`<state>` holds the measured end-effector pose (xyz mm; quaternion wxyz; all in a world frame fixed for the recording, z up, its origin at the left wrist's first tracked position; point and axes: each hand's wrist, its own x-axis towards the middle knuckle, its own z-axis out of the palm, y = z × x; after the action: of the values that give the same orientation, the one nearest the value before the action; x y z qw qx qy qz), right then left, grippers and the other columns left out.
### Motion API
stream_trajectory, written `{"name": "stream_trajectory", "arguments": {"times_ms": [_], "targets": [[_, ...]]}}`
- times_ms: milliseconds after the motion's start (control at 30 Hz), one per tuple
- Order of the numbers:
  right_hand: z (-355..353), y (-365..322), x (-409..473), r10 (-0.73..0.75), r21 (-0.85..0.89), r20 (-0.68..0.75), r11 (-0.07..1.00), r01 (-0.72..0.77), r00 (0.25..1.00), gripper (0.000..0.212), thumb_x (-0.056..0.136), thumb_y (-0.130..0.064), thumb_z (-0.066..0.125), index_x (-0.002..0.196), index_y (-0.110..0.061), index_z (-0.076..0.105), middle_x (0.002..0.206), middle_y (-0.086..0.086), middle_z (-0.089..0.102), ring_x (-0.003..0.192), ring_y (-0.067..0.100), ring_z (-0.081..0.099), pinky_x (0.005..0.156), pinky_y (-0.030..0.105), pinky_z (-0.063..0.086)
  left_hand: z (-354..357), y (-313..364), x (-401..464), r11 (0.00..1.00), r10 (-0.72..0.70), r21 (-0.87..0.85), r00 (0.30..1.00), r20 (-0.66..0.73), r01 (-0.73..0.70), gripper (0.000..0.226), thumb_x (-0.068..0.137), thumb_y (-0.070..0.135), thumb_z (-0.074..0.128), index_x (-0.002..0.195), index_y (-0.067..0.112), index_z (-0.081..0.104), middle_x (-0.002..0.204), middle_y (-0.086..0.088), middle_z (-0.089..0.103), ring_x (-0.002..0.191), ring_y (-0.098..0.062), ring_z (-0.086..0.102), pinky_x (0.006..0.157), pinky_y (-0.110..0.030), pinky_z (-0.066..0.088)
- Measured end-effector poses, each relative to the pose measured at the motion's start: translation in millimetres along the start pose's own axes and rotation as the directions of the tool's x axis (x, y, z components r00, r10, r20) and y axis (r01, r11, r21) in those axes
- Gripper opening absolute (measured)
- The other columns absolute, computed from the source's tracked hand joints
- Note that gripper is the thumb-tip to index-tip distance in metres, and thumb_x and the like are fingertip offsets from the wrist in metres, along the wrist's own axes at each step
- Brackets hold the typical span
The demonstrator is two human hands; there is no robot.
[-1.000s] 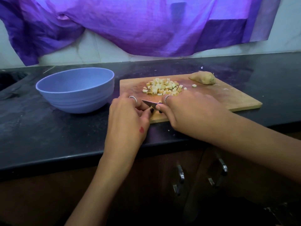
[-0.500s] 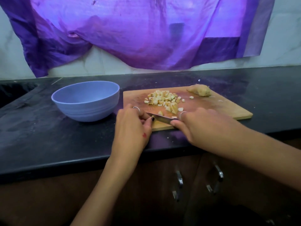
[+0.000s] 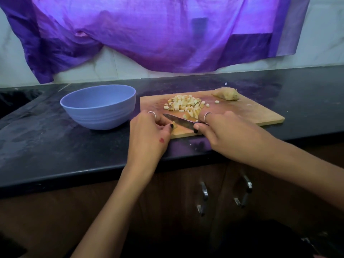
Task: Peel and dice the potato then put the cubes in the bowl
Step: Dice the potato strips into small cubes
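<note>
From my remote view, the bench offers open dark surface left of and in front of the bowl, and to the right of the cutting board. The bowl stands just beside the board's left edge, leaving only a narrow gap. On the board, the diced heap occupies the centre and a potato piece the far edge; its right half lies bare. The purple cloth hangs above the rear wall edge.
</note>
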<state>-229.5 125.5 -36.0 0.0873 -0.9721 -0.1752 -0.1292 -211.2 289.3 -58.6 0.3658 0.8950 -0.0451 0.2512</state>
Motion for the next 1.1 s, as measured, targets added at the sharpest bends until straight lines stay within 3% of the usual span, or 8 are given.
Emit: {"name": "stream_trajectory", "arguments": {"times_ms": [200, 400, 500, 633, 800, 900, 967, 1100], "targets": [[1.3, 0.1, 4.6, 0.006, -0.029, 0.032, 1.000, -0.005, 0.999, 0.021, 0.099, -0.045, 0.032, 0.083, -0.032, 0.036, 0.078, -0.001, 0.043, 0.077, 0.025, 0.048, 0.068, 0.037, 0.041, 5.4, -9.3, 7.4, 1.000, -0.003, 0.018, 1.000, 0.007, 0.003, 0.008, 0.085, 0.020, 0.070, 0.085, 0.013, 0.075, 0.074, 0.010, 0.051, 0.069, -0.005, 0.052, 0.061, -0.010, 0.030], [-0.9, 4.4, 11.2, -0.016, 0.020, -0.062, 1.000, 0.018, 0.998, 0.020, 0.098, -0.044, 0.034, 0.089, -0.033, 0.047, 0.083, 0.000, 0.053, 0.076, 0.021, 0.051, 0.065, 0.033, 0.036, 6.1, -9.4, 6.0, 1.000, 0.007, 0.028, 1.000, -0.014, -0.007, 0.018, 0.083, 0.022, 0.072, 0.068, 0.020, 0.063, 0.075, 0.011, 0.051, 0.064, -0.003, 0.050, 0.057, -0.005, 0.033], [0.5, 3.8, 8.1, -0.019, 0.031, -0.004, 0.999, 0.019, 1.000, 0.020, 0.098, -0.045, 0.032, 0.087, -0.034, 0.045, 0.078, -0.004, 0.052, 0.071, 0.016, 0.049, 0.062, 0.034, 0.037, 5.2, -5.2, 4.1, 0.999, 0.023, 0.035, 0.999, -0.035, -0.021, 0.037, 0.083, 0.019, 0.072, 0.057, 0.033, 0.050, 0.069, 0.017, 0.044, 0.058, 0.002, 0.047, 0.056, 0.002, 0.032], [0.3, 3.2, 8.2, -0.018, 0.028, 0.042, 0.999, 0.016, 0.999, 0.019, 0.099, -0.044, 0.032, 0.087, -0.034, 0.042, 0.073, -0.007, 0.048, 0.066, 0.008, 0.044, 0.057, 0.031, 0.033, 5.8, -4.0, 3.9, 0.999, 0.022, 0.035, 0.999, -0.028, -0.022, 0.040, 0.084, 0.019, 0.071, 0.055, 0.034, 0.047, 0.067, 0.018, 0.044, 0.057, 0.002, 0.047, 0.055, 0.002, 0.033], [-2.7, -0.6, 15.5, -0.022, 0.021, 0.101, 1.000, 0.020, 0.995, 0.024, 0.099, -0.042, 0.033, 0.084, -0.029, 0.046, 0.080, 0.000, 0.056, 0.072, 0.015, 0.053, 0.066, 0.034, 0.045, 6.9, -7.6, 7.3, 0.999, 0.035, 0.042, 0.999, -0.005, -0.034, 0.012, 0.084, 0.019, 0.071, 0.072, 0.022, 0.067, 0.077, 0.014, 0.045, 0.072, -0.007, 0.050, 0.065, -0.011, 0.028], [-0.9, -3.9, 25.8, -0.014, -0.019, 0.135, 1.000, 0.016, 0.991, 0.029, 0.099, -0.043, 0.034, 0.088, -0.023, 0.053, 0.082, 0.004, 0.059, 0.076, 0.021, 0.058, 0.073, 0.041, 0.051, 8.0, -9.2, 7.2, 0.999, 0.026, 0.044, 1.000, -0.016, -0.025, 0.020, 0.082, 0.019, 0.072, 0.068, 0.027, 0.060, 0.095, 0.008, 0.048, 0.092, -0.016, 0.055, 0.075, -0.018, 0.031], [3.6, -6.3, 31.3, -0.012, -0.046, 0.155, 0.999, 0.020, 0.988, 0.029, 0.099, -0.045, 0.033, 0.090, -0.024, 0.050, 0.079, 0.003, 0.053, 0.079, 0.024, 0.057, 0.073, 0.040, 0.050, 8.7, -8.3, 6.3, 0.998, 0.036, 0.051, 0.998, -0.042, -0.034, 0.032, 0.082, 0.018, 0.072, 0.061, 0.030, 0.052, 0.097, 0.006, 0.048, 0.094, -0.021, 0.056, 0.075, -0.019, 0.032], [6.4, -13.9, 27.2, 0.025, -0.182, 0.129, 0.983, -0.002, 0.991, 0.036, 0.101, -0.046, 0.026, 0.121, -0.025, 0.047, 0.071, -0.005, 0.026, 0.090, 0.028, 0.052, 0.068, 0.033, 0.033, 10.6, -6.1, 6.4, 0.997, 0.042, 0.068, 0.997, -0.068, -0.037, 0.041, 0.082, 0.015, 0.071, 0.054, 0.032, 0.045, 0.094, 0.006, 0.044, 0.093, -0.021, 0.055, 0.071, -0.017, 0.030]]}}
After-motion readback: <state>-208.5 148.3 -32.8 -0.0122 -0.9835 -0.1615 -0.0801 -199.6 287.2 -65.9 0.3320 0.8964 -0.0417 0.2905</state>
